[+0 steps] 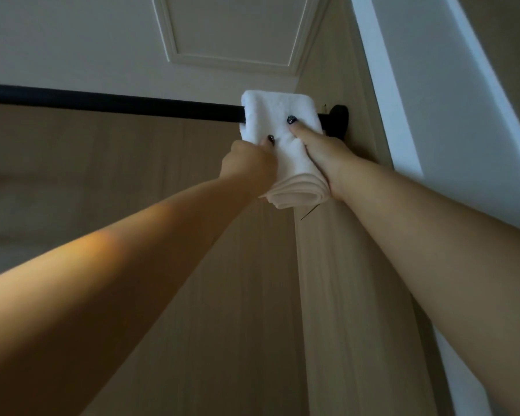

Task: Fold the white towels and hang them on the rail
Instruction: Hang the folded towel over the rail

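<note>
Head view: a folded white towel (278, 139) is draped over the black rail (111, 103), near the bracket (338, 120) at three o'clock. My left hand (248, 165) and right hand (320, 151) both grip it. I judge this the hanging step; next, settle it evenly and release.

rail (102, 102) cut by left edge, stretch under towel (278, 121) hidden | left hand (246, 163) fingers behind towel, only thumb shows | right hand (321, 151) fingers hidden too | towel's rear half out of sight | both arms cut by frame
</note>
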### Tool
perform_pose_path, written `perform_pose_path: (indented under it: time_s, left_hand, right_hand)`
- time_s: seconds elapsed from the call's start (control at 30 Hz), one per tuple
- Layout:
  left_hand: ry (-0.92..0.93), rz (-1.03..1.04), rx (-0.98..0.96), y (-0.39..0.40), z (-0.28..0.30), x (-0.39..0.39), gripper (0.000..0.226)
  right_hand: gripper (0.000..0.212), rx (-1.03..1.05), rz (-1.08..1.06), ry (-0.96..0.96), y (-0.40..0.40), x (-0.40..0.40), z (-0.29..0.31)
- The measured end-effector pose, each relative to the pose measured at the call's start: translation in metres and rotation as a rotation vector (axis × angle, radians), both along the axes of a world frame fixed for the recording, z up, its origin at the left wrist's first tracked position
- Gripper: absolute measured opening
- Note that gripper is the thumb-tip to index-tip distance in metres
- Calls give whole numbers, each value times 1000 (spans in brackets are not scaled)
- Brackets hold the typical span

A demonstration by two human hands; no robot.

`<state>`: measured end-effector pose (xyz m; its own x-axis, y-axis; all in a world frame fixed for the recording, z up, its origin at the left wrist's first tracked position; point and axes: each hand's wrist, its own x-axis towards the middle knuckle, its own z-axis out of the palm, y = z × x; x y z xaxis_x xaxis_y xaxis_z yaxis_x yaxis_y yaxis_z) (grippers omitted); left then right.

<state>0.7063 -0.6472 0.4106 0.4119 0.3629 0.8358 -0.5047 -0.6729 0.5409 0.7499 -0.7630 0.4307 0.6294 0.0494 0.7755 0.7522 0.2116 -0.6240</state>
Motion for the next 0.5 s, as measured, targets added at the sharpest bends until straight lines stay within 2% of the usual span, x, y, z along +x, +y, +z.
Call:
perform_pose_path:
  time_s: [0.17, 0.33, 0.5]
  left_hand:
    - [35, -66, 21, 3, -19, 2, 53]
    - [121, -91, 83, 17, -44, -7, 50]
    - [201, -103, 167, 33, -54, -26, 61]
  right_hand:
    - [38, -78, -118, -10, -6, 3, -20]
    - [53, -143, -229, 32, -17, -3, -56]
    - [45, -212, -388, 51, -33, -26, -79]
